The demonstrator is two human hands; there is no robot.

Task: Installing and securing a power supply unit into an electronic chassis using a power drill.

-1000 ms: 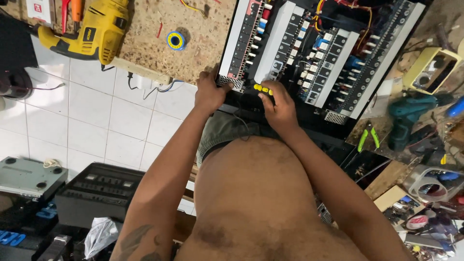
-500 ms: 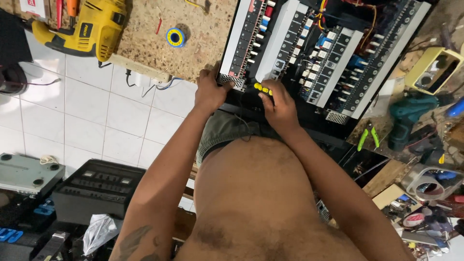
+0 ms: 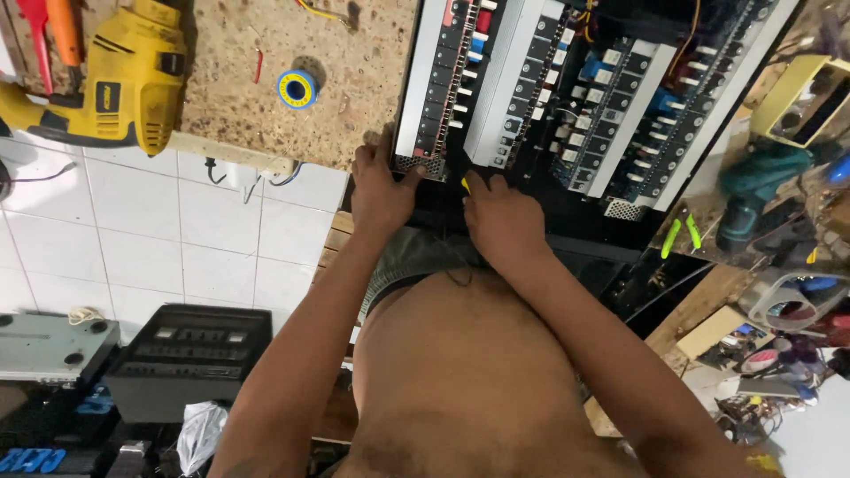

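Electrical panel (image 3: pixel 567 106) lies at twelve o'clock on the counter (image 3: pixel 266 97); it looks stiff, heavy, best gripped by its frame edge. Left hand (image 3: pixel 382 190) grasps its near corner; right hand (image 3: pixel 503 217) clenches a yellow-handled tool (image 3: pixel 466 185).

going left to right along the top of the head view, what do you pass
yellow drill → blue and yellow tape roll → left hand → right hand → breaker panel → green-handled pliers → teal power tool
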